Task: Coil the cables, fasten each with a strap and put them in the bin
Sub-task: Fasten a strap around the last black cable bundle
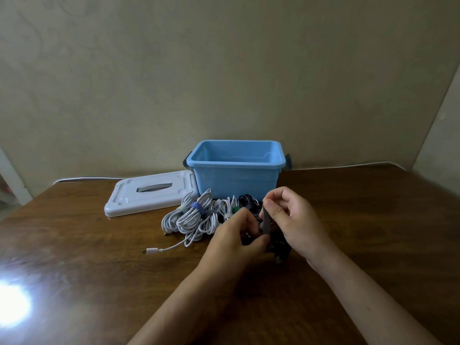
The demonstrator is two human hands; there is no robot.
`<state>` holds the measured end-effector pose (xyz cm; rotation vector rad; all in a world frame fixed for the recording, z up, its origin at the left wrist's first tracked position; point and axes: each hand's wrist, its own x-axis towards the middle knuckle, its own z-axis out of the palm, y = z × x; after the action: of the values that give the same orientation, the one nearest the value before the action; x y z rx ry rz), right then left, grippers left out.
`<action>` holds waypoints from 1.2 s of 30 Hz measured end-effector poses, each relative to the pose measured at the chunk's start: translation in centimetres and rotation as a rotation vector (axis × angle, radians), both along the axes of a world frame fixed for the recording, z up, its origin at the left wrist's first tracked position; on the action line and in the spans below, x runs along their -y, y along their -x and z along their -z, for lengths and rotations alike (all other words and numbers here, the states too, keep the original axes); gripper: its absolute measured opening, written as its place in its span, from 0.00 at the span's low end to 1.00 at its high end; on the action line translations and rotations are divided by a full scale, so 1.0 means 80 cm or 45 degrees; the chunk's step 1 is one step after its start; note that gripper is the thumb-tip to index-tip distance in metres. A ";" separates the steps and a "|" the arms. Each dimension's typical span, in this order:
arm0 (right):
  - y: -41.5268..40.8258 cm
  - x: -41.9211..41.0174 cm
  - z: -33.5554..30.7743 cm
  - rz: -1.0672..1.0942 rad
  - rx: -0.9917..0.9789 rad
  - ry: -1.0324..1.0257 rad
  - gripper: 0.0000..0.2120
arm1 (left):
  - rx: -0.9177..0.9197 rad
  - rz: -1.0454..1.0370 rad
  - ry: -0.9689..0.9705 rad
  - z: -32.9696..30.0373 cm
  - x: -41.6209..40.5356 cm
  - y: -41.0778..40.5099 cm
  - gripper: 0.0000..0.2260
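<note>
- Left hand (pixel 236 239) and right hand (pixel 292 220) meet close together over the wooden table (pixel 99 257) — both pinch a grey strap (pixel 265 221), held upright above a black cable (pixel 280 244).
- White coiled cables (pixel 191 217) lie just left, already strapped.
- Blue bin (pixel 236 175) stands behind — white lid (pixel 149 195) beside it.

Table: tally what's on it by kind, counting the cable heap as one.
Bin: 1
Lid: 1
Cable heap: 1
Strap in the hands: 1
Total: 4
</note>
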<state>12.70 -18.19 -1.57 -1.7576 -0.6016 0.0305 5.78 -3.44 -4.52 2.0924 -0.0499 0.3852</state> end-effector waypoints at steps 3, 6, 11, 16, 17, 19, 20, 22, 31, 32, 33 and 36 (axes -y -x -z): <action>0.002 0.001 -0.001 0.012 0.058 -0.019 0.02 | -0.033 0.052 -0.048 -0.002 -0.003 0.000 0.07; 0.003 0.002 -0.002 0.023 0.098 -0.032 0.02 | -0.028 0.065 -0.073 -0.003 -0.004 0.000 0.06; -0.001 0.007 -0.005 -0.156 -0.071 0.009 0.23 | 0.020 0.034 0.071 -0.011 -0.009 0.002 0.04; -0.005 0.011 0.002 -0.253 -0.073 0.283 0.22 | 0.125 -0.051 0.194 -0.015 -0.020 0.002 0.02; -0.005 0.011 0.002 -0.254 -0.082 0.293 0.19 | 0.134 -0.068 0.206 -0.016 -0.021 0.003 0.02; -0.005 0.010 0.004 -0.255 -0.110 0.266 0.14 | 0.140 -0.079 0.223 -0.017 -0.024 0.003 0.02; -0.005 0.009 0.004 -0.253 -0.117 0.247 0.13 | 0.142 -0.079 0.219 -0.018 -0.025 0.003 0.02; -0.006 0.008 0.007 -0.240 -0.122 0.234 0.12 | 0.150 -0.086 0.219 -0.020 -0.025 0.003 0.02; -0.001 0.008 0.006 -0.227 -0.108 0.190 0.09 | 0.093 -0.091 0.280 -0.019 -0.026 0.005 0.04; 0.001 0.008 0.006 -0.218 -0.090 0.181 0.09 | 0.074 -0.093 0.309 -0.020 -0.027 0.006 0.05; 0.002 0.007 0.007 -0.212 -0.072 0.168 0.09 | 0.052 -0.090 0.352 -0.021 -0.027 0.006 0.06; 0.003 0.005 0.011 -0.172 0.019 0.161 0.10 | -0.030 -0.058 0.501 -0.025 -0.026 0.008 0.07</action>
<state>12.48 -18.57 -2.42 -1.8376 -0.7419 0.1520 5.15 -1.32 -2.50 1.7111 0.0823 0.3653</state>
